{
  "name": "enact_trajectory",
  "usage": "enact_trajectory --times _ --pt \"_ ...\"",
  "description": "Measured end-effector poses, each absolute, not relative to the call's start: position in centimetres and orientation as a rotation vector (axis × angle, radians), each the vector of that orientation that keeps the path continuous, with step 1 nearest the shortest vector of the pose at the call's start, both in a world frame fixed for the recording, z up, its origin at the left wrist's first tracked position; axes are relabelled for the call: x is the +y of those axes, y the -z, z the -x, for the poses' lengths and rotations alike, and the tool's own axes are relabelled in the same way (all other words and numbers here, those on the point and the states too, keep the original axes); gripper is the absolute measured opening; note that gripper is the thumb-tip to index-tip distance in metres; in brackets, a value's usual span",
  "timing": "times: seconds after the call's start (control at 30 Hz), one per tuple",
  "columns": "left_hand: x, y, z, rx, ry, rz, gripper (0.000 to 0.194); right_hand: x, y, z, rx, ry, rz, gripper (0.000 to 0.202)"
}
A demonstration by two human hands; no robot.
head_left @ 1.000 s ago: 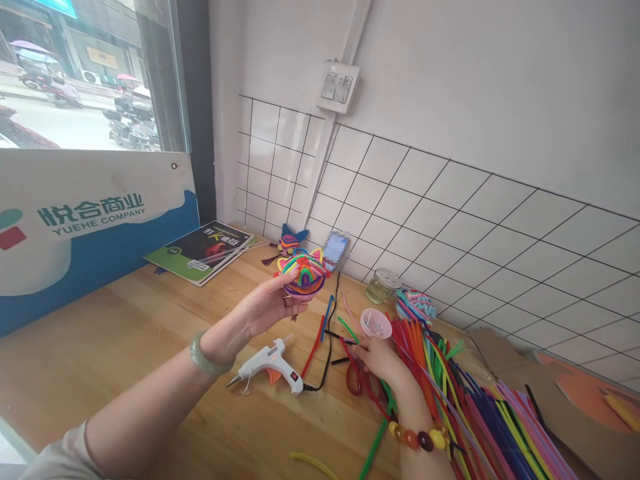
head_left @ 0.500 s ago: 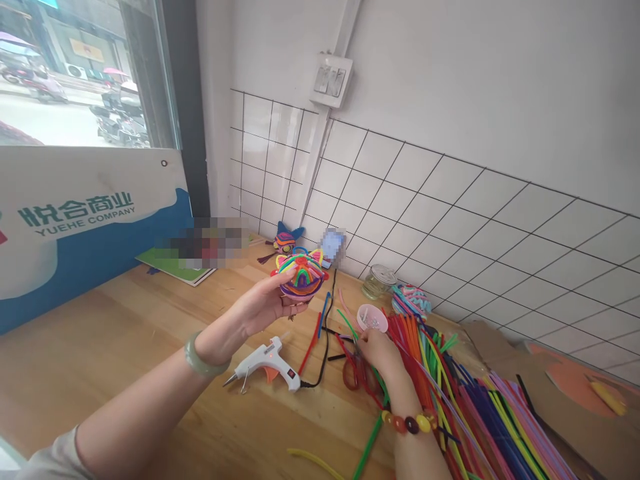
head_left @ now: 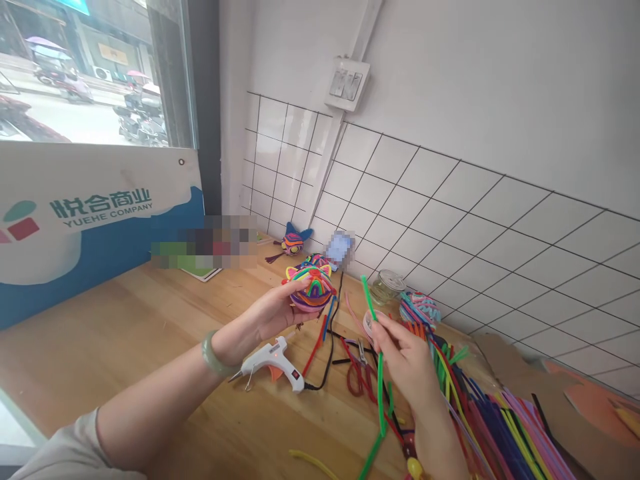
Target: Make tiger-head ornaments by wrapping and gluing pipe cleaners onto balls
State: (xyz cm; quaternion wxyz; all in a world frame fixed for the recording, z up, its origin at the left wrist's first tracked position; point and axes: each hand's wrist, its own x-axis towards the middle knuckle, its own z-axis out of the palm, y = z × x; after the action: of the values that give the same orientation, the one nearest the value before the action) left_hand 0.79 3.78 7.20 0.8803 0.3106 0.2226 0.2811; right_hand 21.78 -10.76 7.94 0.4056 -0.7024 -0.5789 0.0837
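Note:
My left hand is closed around a multicoloured pipe-cleaner animal head with pink and yellow ears, held up above the table. Between the thumb and fingers of my right hand is a green pipe cleaner, its top end sticking up and its lower part bent. Partly behind that hand stands a small pink cup. A white glue gun with an orange trigger rests on the table below my left hand. Red-handled scissors lie between the glue gun and my right hand.
Many coloured pipe cleaners spread over the right side, by brown cardboard. Along the wall are a glass jar, a blue-pink pipe-cleaner piece, a blue-eared figure and a blurred phone-like object. A black cord trails from the glue gun.
My right hand has come up from beside the pink cup, raising the green pipe cleaner. The animal head stays in my left hand. The whole view has shifted slightly.

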Motion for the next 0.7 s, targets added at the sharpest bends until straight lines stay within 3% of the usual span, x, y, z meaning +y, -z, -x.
enact_trajectory --times 0.33,0.47,0.7 --pt "2.7 -7.7 -1.0 0.393 -0.584 -0.708 0.037 -10.7 -8.1 -16.7 -2.043 0.274 1.381 0.029" --pt "2.5 -7.7 -1.2 0.361 -0.597 -0.700 0.048 -10.6 -7.9 -16.3 -2.087 0.446 1.343 0.028" --pt "1.9 -6.8 -1.5 0.311 -0.690 -0.744 0.040 -10.7 -7.7 -16.1 -2.037 0.688 1.336 0.027"
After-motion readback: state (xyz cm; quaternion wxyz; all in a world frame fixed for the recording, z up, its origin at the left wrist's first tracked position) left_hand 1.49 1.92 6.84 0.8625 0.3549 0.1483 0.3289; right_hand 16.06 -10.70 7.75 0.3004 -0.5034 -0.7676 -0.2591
